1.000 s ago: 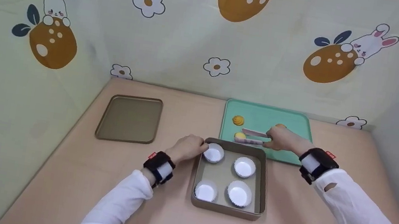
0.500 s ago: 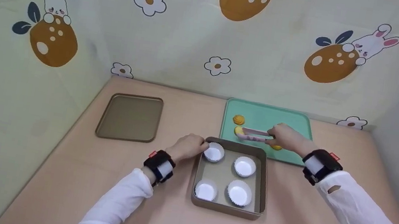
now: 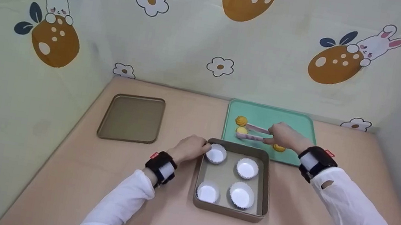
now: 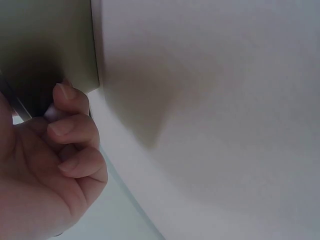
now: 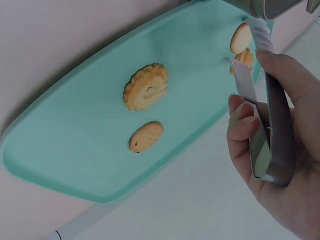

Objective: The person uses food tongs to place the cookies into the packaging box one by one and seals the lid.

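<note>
My right hand (image 3: 285, 136) holds pink-tipped metal tongs (image 5: 280, 135) over the left part of the green tray (image 3: 275, 115). The tong arms stand apart, their tips on either side of a pale oval cookie (image 5: 241, 39). Right behind it lies a swirled golden cookie (image 5: 246, 57). With fingers curled below and thumb at the rim, my left hand (image 3: 189, 148) grips the far left corner of a deep bronze baking pan (image 3: 226, 211). Inside the pan sit several white paper baking cups, one of them a cup (image 3: 216, 153) beside my thumb.
A ring-shaped cookie (image 5: 146, 87) and a small oval cookie (image 5: 145, 136) lie farther right on the green tray. Back left on the table is a flat bronze tray (image 3: 132, 118). The pan's far wall stands close to the green tray's near edge.
The tongs drew together on the pale cookie and shifted slightly toward the back; now they are spread wider again. The cookie sits nearer the swirled one. My left hand stays on the pan.
</note>
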Action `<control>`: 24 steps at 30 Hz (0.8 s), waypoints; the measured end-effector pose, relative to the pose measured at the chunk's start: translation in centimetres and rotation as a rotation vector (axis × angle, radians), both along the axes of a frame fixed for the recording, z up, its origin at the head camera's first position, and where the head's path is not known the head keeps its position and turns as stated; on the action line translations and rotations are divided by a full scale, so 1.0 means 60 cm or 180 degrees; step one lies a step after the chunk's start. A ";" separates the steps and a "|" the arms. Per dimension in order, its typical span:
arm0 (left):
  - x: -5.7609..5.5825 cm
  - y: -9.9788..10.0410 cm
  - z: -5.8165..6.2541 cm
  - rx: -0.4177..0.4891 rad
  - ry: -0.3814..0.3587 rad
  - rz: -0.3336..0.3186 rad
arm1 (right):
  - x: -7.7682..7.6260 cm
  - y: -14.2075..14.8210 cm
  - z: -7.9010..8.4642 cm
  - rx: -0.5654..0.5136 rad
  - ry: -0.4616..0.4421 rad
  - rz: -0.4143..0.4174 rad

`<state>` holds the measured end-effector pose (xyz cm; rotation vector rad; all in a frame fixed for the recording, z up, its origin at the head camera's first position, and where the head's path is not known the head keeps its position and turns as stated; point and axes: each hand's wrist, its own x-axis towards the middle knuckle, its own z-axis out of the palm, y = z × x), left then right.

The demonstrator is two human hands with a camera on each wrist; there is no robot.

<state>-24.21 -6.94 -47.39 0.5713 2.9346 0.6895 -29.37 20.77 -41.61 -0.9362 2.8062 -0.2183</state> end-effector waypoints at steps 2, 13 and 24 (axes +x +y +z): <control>0.000 0.000 0.000 0.0003 -0.0002 0.0001 | -0.003 -0.003 0.001 0.0058 -0.0041 0.0010; 0.003 0.001 -0.001 -0.0012 0.0057 -0.0038 | -0.011 -0.006 -0.001 0.0047 0.0078 0.0133; 0.002 0.000 -0.001 0.0057 0.0050 -0.0014 | -0.003 0.007 0.002 -0.0140 0.0155 0.0264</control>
